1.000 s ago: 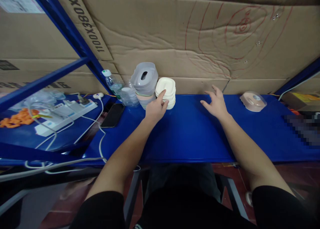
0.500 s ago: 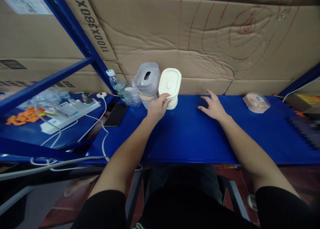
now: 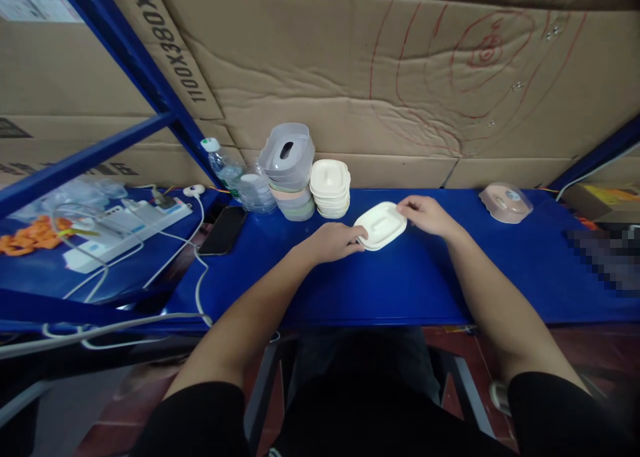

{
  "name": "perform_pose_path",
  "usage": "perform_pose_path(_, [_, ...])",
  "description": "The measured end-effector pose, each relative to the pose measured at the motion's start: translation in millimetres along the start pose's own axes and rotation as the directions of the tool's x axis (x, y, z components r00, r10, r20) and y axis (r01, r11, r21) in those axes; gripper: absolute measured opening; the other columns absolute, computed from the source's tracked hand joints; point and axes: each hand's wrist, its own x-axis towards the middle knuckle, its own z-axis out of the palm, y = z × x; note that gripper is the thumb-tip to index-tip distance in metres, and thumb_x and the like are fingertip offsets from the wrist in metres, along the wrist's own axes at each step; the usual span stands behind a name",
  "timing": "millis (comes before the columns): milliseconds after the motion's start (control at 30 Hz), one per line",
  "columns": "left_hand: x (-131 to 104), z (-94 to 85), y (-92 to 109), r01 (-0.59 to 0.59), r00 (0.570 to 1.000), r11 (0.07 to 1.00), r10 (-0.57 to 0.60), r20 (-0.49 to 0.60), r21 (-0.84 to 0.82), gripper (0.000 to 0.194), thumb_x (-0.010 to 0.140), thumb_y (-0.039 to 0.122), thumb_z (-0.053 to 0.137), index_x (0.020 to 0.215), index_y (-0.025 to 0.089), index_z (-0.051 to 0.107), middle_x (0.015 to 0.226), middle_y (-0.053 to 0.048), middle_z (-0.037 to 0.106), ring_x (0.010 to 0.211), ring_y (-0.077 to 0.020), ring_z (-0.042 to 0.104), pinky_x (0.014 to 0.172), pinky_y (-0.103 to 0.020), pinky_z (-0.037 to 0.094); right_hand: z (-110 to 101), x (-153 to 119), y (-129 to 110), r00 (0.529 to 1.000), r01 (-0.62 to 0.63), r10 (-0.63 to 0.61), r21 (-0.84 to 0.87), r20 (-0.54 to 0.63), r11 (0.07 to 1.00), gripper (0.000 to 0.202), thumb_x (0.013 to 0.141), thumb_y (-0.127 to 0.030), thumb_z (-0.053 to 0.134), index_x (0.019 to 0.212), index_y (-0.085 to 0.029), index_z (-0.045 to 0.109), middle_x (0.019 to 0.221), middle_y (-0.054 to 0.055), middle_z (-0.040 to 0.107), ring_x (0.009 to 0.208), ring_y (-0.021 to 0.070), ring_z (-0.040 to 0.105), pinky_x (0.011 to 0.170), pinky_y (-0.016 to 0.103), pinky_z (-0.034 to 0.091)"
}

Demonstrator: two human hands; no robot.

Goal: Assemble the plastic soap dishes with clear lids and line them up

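Observation:
A cream oval lid (image 3: 382, 226) is held above the blue table (image 3: 370, 290) between my two hands. My left hand (image 3: 345, 242) pinches its left end, and my right hand (image 3: 419, 214) grips its upper right end. Behind and to the left stands a stack of cream lids (image 3: 331, 189). Touching or close beside that stack is a taller pile of nested containers (image 3: 292, 204) in pastel colours, with a translucent grey tray (image 3: 287, 152) with a dark oval slot on top.
Left of the stacks are clear cups (image 3: 257, 194), a plastic bottle (image 3: 226, 169) and a black phone (image 3: 223, 230). A power strip (image 3: 127, 234) with white cables lies further left. A pink container with a clear cover (image 3: 505, 202) sits at the right.
My left hand has brought the cream lid from the stack rightward and nearer to me. My right hand, open and empty before, has closed on its other end.

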Motion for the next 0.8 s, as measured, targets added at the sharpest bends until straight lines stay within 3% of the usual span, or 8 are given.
perform_pose_path(100, [1, -1.5, -3, 0.114, 0.987, 0.993, -0.110, 0.117, -0.028, 0.033, 0.091, 0.054, 0.078, 0.105, 0.025, 0.076, 0.079, 0.000, 0.077, 0.074, -0.0203, 0.072, 0.064, -0.030, 0.048, 2, -2, 3, 0.951, 0.004, 0.077, -0.260, 0.300, 0.965, 0.053, 0.083, -0.074, 0.068, 0.076, -0.021, 0.069, 0.074, 0.006, 0.073, 0.069, 0.0208, 0.065, 0.064, 0.033, 0.046])
perform_pose_path(200, [2, -2.7, -9, 0.178, 0.979, 0.984, -0.179, 0.103, 0.014, 0.033, 0.098, 0.056, 0.067, 0.096, 0.025, 0.078, 0.079, -0.001, 0.076, 0.073, -0.0203, 0.071, 0.065, -0.032, 0.047, 7, -2, 2, 0.931, 0.010, 0.108, -0.319, 0.349, 0.948, 0.053, 0.084, -0.074, 0.065, 0.072, -0.023, 0.064, 0.070, 0.005, 0.070, 0.067, 0.0195, 0.061, 0.062, 0.032, 0.041])
perform_pose_path(367, [2, -6.8, -14, 0.155, 0.966, 0.986, -0.138, -0.217, 0.063, 0.033, 0.100, 0.051, 0.066, 0.102, 0.021, 0.079, 0.082, -0.005, 0.076, 0.081, -0.0212, 0.072, 0.074, -0.033, 0.052, 11, -4, -9, 0.900, 0.004, 0.142, -0.334, 0.411, 0.942, 0.057, 0.085, -0.077, 0.062, 0.067, -0.023, 0.058, 0.063, 0.003, 0.067, 0.059, 0.0170, 0.057, 0.057, 0.032, 0.036])
perform_pose_path(433, [-3, -14.8, -18, 0.187, 0.867, 0.981, -0.137, -0.478, 0.058, 0.030, 0.101, 0.047, 0.064, 0.107, 0.021, 0.078, 0.092, -0.007, 0.076, 0.091, -0.0228, 0.072, 0.084, -0.036, 0.055, 11, -6, -13, 0.890, -0.001, 0.154, -0.337, 0.428, 0.941, 0.058, 0.085, -0.078, 0.062, 0.066, -0.023, 0.058, 0.062, 0.003, 0.067, 0.057, 0.0166, 0.057, 0.057, 0.032, 0.036])
perform_pose_path(533, [-15, -34.2, -31, 0.314, 0.561, 0.949, -0.183, -0.807, 0.002, 0.023, 0.100, 0.041, 0.063, 0.109, 0.022, 0.075, 0.114, -0.012, 0.070, 0.109, -0.0273, 0.069, 0.096, -0.044, 0.056, 11, -9, -18, 0.872, -0.019, 0.166, -0.307, 0.460, 0.952, 0.060, 0.083, -0.080, 0.065, 0.065, -0.023, 0.058, 0.061, 0.003, 0.067, 0.055, 0.0165, 0.058, 0.056, 0.032, 0.038])
perform_pose_path(633, [-26, -52.8, -51, 0.420, 0.290, 0.899, -0.260, -0.921, -0.122, 0.028, 0.098, 0.040, 0.066, 0.118, 0.022, 0.070, 0.139, -0.015, 0.056, 0.105, -0.0261, 0.068, 0.092, -0.046, 0.058, 12, -10, -20, 0.864, -0.023, 0.161, -0.281, 0.478, 0.959, 0.060, 0.079, -0.081, 0.069, 0.066, -0.023, 0.060, 0.061, 0.003, 0.068, 0.055, 0.0166, 0.059, 0.056, 0.031, 0.039])
perform_pose_path(700, [-30, -59.4, -64, 0.453, 0.226, 0.873, -0.310, -0.924, -0.182, 0.033, 0.097, 0.043, 0.068, 0.122, 0.022, 0.068, 0.147, -0.015, 0.049, 0.100, -0.0234, 0.068, 0.090, -0.045, 0.059, 12, -11, -19, 0.864, -0.029, 0.164, -0.277, 0.477, 0.960, 0.061, 0.077, -0.082, 0.070, 0.068, -0.023, 0.061, 0.061, 0.003, 0.068, 0.056, 0.0169, 0.059, 0.056, 0.031, 0.039])
perform_pose_path(800, [-31, -60.6, -77, 0.490, 0.243, 0.848, -0.357, -0.902, -0.203, 0.033, 0.098, 0.048, 0.067, 0.120, 0.022, 0.067, 0.147, -0.015, 0.051, 0.112, -0.0259, 0.068, 0.095, -0.043, 0.059, 14, -10, -18, 0.867, -0.033, 0.166, -0.278, 0.470, 0.960, 0.061, 0.078, -0.083, 0.069, 0.068, -0.023, 0.061, 0.061, 0.003, 0.067, 0.057, 0.0172, 0.058, 0.056, 0.031, 0.038])
